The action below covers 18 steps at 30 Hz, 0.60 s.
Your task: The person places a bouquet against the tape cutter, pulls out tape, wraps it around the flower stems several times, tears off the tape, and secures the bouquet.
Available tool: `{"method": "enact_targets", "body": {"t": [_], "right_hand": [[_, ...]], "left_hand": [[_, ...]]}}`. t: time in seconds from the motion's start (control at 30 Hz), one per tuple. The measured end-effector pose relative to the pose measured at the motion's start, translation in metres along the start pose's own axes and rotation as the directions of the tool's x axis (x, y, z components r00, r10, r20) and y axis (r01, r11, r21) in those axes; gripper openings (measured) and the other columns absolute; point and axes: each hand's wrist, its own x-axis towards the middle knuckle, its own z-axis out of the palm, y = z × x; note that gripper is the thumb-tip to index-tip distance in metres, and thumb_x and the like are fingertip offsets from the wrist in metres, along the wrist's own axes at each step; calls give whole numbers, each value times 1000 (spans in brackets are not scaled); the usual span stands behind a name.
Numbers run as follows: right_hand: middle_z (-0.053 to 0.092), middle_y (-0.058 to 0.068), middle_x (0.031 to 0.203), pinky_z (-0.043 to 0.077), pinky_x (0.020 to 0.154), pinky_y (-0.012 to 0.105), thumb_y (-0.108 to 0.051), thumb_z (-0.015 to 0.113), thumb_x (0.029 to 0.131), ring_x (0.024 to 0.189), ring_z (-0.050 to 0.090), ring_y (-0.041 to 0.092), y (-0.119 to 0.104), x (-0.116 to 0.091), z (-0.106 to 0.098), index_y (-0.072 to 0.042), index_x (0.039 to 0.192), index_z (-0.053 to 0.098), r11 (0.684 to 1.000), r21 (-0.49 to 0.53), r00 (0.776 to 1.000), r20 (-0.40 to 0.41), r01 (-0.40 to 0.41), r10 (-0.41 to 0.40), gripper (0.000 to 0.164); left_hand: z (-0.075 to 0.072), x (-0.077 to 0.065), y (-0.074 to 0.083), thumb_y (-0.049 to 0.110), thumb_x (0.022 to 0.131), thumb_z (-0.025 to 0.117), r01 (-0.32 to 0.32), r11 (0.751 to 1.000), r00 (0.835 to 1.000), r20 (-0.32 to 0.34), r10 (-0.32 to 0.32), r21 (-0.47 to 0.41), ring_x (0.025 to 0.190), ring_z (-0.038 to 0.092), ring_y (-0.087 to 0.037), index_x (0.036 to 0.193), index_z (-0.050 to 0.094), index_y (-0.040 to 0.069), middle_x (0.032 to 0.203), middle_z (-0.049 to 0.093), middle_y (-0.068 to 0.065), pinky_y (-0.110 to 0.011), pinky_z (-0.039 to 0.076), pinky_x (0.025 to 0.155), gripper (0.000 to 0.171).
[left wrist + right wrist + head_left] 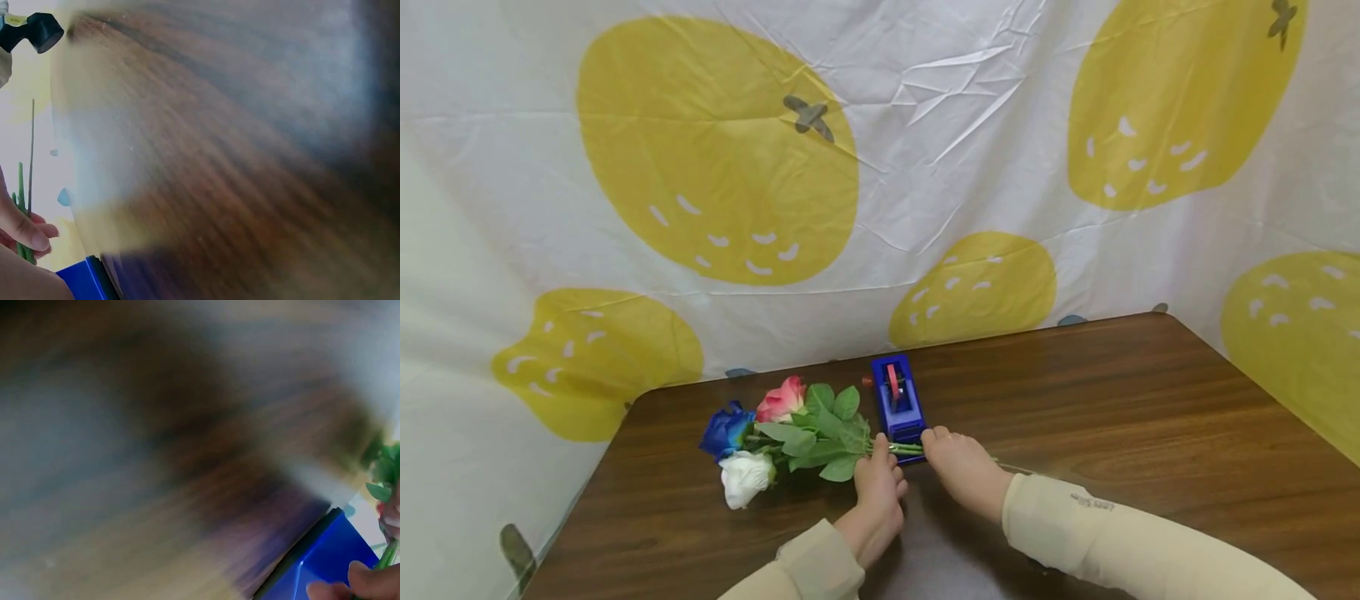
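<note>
Head view: ruffled roses, stems in fingers

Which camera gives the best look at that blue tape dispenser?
The head view, since it shows nearly the whole tape dispenser, including its red roll. The left wrist view catches only a blue corner; the right wrist view shows one end, cut off by the frame.

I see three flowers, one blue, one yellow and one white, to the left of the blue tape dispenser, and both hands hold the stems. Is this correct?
Not quite: the flower you call yellow is a pink flower, as the head view shows. The blue flower, white flower, tape dispenser and both hands on the stems are right.
</note>
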Motion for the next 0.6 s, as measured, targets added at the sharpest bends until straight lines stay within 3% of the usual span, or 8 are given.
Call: {"method": "enact_targets", "body": {"t": [0.07,0.1,0.17,0.23,0.33,0.47,0.6], "right_hand": [[53,9,69,46,49,36,11,59,77,58,54,22,2,3,-3,0,82,48,985,160,995,80,-70,58,16],[55,9,71,45,51,35,8,60,79,59,53,21,4,5,-5,0,83,49,962,246,988,129,-113,84,15],[55,6,70,42,53,32,-1,62,83,60,50,17,6,9,-9,-1,85,52,898,387,966,226,-208,127,10],[52,1,65,38,52,27,-13,62,86,57,45,13,9,14,-12,-2,81,55,842,461,942,302,-279,147,14],[43,-4,58,32,48,22,-27,58,90,52,39,10,12,19,-12,-4,72,59,818,476,920,360,-323,154,29],[43,-4,54,32,46,20,-26,57,91,49,40,8,18,23,-11,-2,68,60,791,511,905,407,-336,122,33],[52,0,56,37,48,19,-19,58,90,49,46,7,24,24,-7,3,72,63,715,590,892,441,-374,103,29]], "left_hand": [[0,0,1,23,100,36,2,1000,1000,14,-2,-10,40,17,0,72,31,13,51,24,10,-14,17,39,30],[0,0,1,23,100,36,3,1000,1000,19,-3,-11,40,17,0,71,31,13,51,25,10,-14,17,39,30],[0,-1,2,24,100,36,10,1000,999,34,-10,-16,40,18,0,71,32,13,51,26,10,-14,18,39,31],[0,-3,3,25,100,36,21,1000,999,45,-20,-15,40,19,0,72,33,12,52,28,10,-14,18,39,31],[2,-6,3,26,100,36,39,999,998,53,-38,-18,40,20,1,73,35,11,54,31,9,-13,19,39,31],[5,-9,2,27,100,34,63,997,996,66,-61,-38,41,21,1,75,36,10,57,34,8,-12,19,40,30],[7,-9,1,27,100,33,73,995,994,81,-68,-63,41,22,2,81,35,10,57,34,8,-11,19,40,25]]}}
